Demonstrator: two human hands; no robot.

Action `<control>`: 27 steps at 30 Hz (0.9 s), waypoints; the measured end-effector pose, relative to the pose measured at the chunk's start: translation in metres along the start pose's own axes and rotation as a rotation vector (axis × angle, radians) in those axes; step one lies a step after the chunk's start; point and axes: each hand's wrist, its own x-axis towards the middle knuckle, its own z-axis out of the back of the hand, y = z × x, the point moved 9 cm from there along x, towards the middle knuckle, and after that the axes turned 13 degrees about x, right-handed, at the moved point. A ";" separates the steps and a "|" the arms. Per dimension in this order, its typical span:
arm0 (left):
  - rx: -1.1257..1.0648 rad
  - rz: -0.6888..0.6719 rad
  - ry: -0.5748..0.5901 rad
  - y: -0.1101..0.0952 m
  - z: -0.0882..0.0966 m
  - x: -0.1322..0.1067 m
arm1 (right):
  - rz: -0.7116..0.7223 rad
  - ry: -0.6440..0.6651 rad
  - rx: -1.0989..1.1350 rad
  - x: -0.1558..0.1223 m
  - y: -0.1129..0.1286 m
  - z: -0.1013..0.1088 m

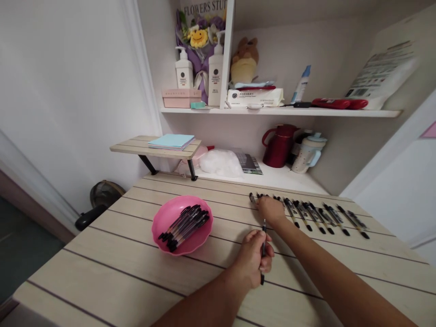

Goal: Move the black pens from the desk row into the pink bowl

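My left hand (256, 255) is closed around a black pen (263, 249), held upright with its thin silver tip pointing up and a dark end showing below the fist. Farther forward, my right hand (271, 210) reaches down to the table with curled fingers, right beside a small black piece (252, 198) that looks like a pen cap. Its fingertips are partly hidden, so what they grip is unclear. To the right of that hand, several pens (319, 217) lie side by side in a row. A pink bowl (160, 212) on the left holds a pile of black-capped pens (186, 226).
Behind the bowl stands a small raised shelf (131, 144) bearing blue paper (172, 141). At the back are a plastic bag (221, 163), a red jug (280, 147) and a pale bottle (306, 154). A wall shelf (293, 113) with toiletries runs above the slatted table (112, 268).
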 end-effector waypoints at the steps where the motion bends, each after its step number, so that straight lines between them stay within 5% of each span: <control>1: 0.001 -0.002 -0.001 0.000 0.000 0.000 | 0.005 0.003 -0.009 0.000 0.001 0.000; 14: -0.008 0.006 0.013 0.001 0.000 0.001 | 0.041 -0.015 -0.027 -0.004 0.012 0.002; 21: -0.061 0.006 -0.008 0.004 0.003 0.002 | -0.004 -0.031 0.013 -0.013 -0.003 0.015; 24: -0.162 -0.028 -0.082 0.000 0.010 0.005 | -0.016 -0.013 0.218 -0.034 -0.011 0.020; 27: -0.346 -0.148 -0.191 -0.010 0.022 0.009 | -0.012 0.171 0.664 -0.072 -0.006 0.002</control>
